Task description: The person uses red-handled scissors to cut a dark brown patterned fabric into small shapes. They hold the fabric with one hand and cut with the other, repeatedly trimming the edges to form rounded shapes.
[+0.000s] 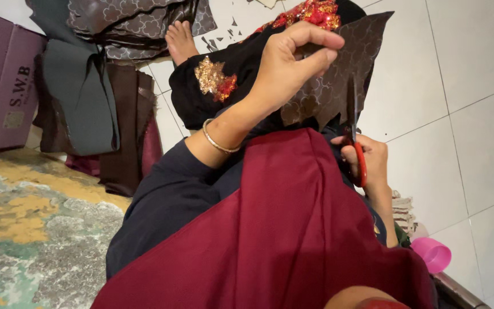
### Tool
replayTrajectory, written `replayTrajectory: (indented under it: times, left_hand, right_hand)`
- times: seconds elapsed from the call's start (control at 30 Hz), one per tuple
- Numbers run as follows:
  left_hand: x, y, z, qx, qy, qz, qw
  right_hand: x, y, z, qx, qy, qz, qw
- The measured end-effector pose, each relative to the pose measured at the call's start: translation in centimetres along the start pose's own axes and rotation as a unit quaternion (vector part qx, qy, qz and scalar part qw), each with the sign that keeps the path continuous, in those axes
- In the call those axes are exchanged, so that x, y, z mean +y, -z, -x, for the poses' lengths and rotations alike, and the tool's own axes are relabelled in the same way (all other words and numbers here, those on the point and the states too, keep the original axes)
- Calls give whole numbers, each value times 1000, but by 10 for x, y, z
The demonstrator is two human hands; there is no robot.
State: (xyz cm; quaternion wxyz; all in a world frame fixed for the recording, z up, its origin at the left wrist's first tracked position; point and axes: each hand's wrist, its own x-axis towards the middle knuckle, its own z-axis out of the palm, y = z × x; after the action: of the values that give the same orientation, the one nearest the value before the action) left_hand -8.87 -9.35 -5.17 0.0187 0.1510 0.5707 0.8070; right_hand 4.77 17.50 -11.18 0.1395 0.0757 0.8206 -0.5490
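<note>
White tiled floor [475, 68]: patterned green-yellow rug [35, 223], purple cardboard box [1, 80], pile of dark brown fabric sheets [127, 23], pink plastic cup [431, 254], small dark offcuts [215, 37].

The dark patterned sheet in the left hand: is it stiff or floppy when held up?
The sheet probably has some stiffness: pinched by the left hand, its point stands up unsupported. It looks thin, so likely light. The scissors cut into it, so it seems soft.

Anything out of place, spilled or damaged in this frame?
Only small dark offcuts strewn on the white floor tiles near the bare foot. They look like trimmings from the patterned brown sheet that the left hand holds while the right hand works red-handled scissors. Nothing else stands out.
</note>
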Motion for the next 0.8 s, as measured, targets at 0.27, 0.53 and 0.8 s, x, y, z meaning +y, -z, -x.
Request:
replayTrajectory:
  times: [0.27,0.53,0.8]
  left_hand:
    - [32,8,-3,26,-102,-6,994]
    - [55,2,10,8,-104,-2,995]
    - [66,-6,11,-21,-50,53,997]
  right_hand:
    - [-32,-3,-4,-41,96,-9,994]
    - [-77,1,-3,-38,150,15,988]
    - [-107,3,4,-65,161,35,984]
